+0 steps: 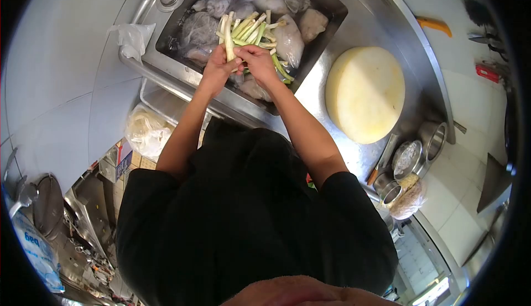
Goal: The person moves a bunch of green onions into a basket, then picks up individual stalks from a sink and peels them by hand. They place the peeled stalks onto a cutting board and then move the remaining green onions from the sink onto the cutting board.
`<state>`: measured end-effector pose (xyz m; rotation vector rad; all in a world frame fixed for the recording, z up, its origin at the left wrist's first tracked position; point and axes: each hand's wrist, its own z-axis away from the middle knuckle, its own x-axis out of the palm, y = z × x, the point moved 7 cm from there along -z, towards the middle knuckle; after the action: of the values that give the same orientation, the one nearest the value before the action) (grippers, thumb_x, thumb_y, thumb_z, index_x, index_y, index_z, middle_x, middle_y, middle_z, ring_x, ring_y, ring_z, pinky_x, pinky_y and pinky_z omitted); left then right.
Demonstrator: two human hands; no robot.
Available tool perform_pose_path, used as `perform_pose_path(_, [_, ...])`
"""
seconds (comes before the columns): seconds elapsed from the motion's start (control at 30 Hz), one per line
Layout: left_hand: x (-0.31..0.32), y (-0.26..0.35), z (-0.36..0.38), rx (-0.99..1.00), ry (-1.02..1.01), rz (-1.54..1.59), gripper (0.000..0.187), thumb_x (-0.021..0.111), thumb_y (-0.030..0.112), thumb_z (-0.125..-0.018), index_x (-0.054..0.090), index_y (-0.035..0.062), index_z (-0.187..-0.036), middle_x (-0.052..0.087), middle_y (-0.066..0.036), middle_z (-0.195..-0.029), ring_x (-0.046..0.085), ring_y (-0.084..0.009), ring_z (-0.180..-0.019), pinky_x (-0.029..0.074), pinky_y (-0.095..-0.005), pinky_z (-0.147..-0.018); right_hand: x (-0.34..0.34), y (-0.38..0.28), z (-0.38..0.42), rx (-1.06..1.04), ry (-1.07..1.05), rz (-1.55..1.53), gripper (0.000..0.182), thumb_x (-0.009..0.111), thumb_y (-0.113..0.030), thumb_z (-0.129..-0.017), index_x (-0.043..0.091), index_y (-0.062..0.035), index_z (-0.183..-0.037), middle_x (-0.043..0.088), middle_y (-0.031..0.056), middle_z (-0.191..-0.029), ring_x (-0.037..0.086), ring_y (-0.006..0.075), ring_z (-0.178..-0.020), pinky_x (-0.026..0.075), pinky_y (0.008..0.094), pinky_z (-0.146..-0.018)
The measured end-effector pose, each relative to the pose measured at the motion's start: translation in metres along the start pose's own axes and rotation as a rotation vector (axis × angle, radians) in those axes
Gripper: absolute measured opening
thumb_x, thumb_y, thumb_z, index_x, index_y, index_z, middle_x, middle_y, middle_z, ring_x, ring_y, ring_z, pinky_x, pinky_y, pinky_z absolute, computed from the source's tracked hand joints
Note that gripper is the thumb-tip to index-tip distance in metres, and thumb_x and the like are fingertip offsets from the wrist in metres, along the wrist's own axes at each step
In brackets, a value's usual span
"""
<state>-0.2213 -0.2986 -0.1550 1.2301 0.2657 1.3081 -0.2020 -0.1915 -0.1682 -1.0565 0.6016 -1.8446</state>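
Both hands are together over the sink, at its near side. The fingers of my left hand are closed around a thick, whitish green onion stalk that points up and away from me. My right hand meets the left at the lower end of this stalk, its thumb and fingers pinched there. Just beyond and beside the hands lies a loose pile of green onion stalks, pale yellow to green. Beneath the pile are several filled clear plastic bags; what they contain is hard to make out.
A thick round cutting board lies on the steel counter right of the sink. Nearer me are a knife, metal containers and a bagged item. An orange-handled tool lies at upper right. A plastic bag hangs over the left rail.
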Motion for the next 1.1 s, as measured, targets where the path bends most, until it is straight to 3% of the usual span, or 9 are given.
perform_pose_path(0.17, [0.012, -0.002, 0.019, -0.053, 0.004, 0.08, 0.042, 0.054, 0.004, -0.095, 0.045, 0.0034, -0.136, 0.062, -0.003, -0.103, 0.061, -0.0125, -0.087, 0.052, -0.0291, -0.079, -0.013, 0.004, 0.009, -0.096, 0.042, -0.002, 0.016, 0.065, -0.014, -0.091, 0.065, 0.0019, -0.089, 0.063, 0.0029, -0.074, 0.055, 0.0088, -0.058, 0.045, 0.0231, -0.056])
perform_pose_path(0.27, [0.012, -0.005, 0.02, -0.048, 0.025, -0.063, 0.043, 0.053, 0.005, -0.096, 0.045, 0.0037, -0.138, 0.063, -0.004, -0.106, 0.063, -0.0135, -0.088, 0.053, -0.0312, -0.082, -0.008, -0.003, 0.02, -0.087, 0.033, 0.0, 0.014, 0.065, -0.013, -0.091, 0.065, 0.0013, -0.089, 0.062, 0.0024, -0.073, 0.054, 0.0087, -0.058, 0.045, 0.0233, -0.055])
perform_pose_path(0.57, [0.027, -0.024, 0.034, -0.178, -0.15, 0.066, 0.04, 0.046, 0.015, -0.1, 0.043, 0.0021, -0.137, 0.064, -0.012, -0.107, 0.067, -0.0237, -0.087, 0.056, -0.032, -0.077, -0.035, 0.01, 0.038, 0.033, -0.03, 0.011, 0.011, 0.064, -0.01, -0.09, 0.064, 0.0007, -0.087, 0.06, 0.0025, -0.072, 0.054, 0.01, -0.064, 0.045, 0.0242, -0.06])
perform_pose_path(0.67, [0.032, -0.027, 0.039, -0.241, -0.123, 0.108, 0.036, 0.051, 0.011, -0.097, 0.047, 0.0021, -0.132, 0.065, -0.012, -0.104, 0.066, -0.0209, -0.085, 0.056, -0.0304, -0.074, -0.039, 0.009, 0.043, -0.057, 0.041, 0.148, 0.012, 0.064, -0.011, -0.09, 0.064, 0.0009, -0.086, 0.061, 0.0029, -0.072, 0.056, 0.0112, -0.066, 0.046, 0.024, -0.062])
perform_pose_path(0.8, [0.027, -0.028, 0.036, -0.09, 0.001, -0.162, 0.032, 0.061, 0.004, -0.089, 0.056, 0.0003, -0.12, 0.065, -0.007, -0.097, 0.062, -0.0136, -0.08, 0.052, -0.0262, -0.069, -0.042, 0.005, 0.047, -0.22, 0.147, 0.468, 0.011, 0.063, -0.011, -0.091, 0.063, 0.0001, -0.089, 0.061, 0.003, -0.076, 0.056, 0.011, -0.071, 0.046, 0.0247, -0.056])
perform_pose_path(0.9, [0.01, -0.032, 0.024, 0.039, 0.046, -0.322, 0.03, 0.07, 0.004, -0.081, 0.06, -0.0006, -0.11, 0.066, -0.005, -0.092, 0.06, -0.0094, -0.078, 0.049, -0.0241, -0.067, -0.018, -0.005, 0.065, 0.026, 0.155, -0.004, 0.009, 0.064, -0.008, -0.09, 0.063, 0.0008, -0.088, 0.063, 0.0031, -0.08, 0.056, 0.0098, -0.07, 0.046, 0.0236, -0.058])
perform_pose_path(1.0, [0.014, -0.028, 0.024, 0.041, 0.045, -0.484, 0.032, 0.075, 0.006, -0.077, 0.061, -0.0016, -0.105, 0.065, -0.004, -0.089, 0.058, -0.0079, -0.077, 0.048, -0.0242, -0.068, -0.023, 0.002, 0.061, 0.036, 0.078, 0.168, 0.014, 0.065, -0.01, -0.087, 0.062, 0.0038, -0.085, 0.066, 0.0065, -0.077, 0.059, 0.0115, -0.066, 0.05, 0.0265, -0.059])
perform_pose_path(1.1, [0.022, -0.014, 0.031, 0.019, 0.082, -0.623, 0.035, 0.078, 0.01, -0.075, 0.061, -0.0011, -0.104, 0.065, -0.004, -0.088, 0.058, -0.0077, -0.077, 0.048, -0.025, -0.068, -0.025, -0.002, 0.054, -0.133, 0.114, 0.448, 0.014, 0.065, -0.009, -0.086, 0.06, 0.003, -0.083, 0.064, 0.0051, -0.073, 0.058, 0.0115, -0.064, 0.05, 0.0259, -0.061])
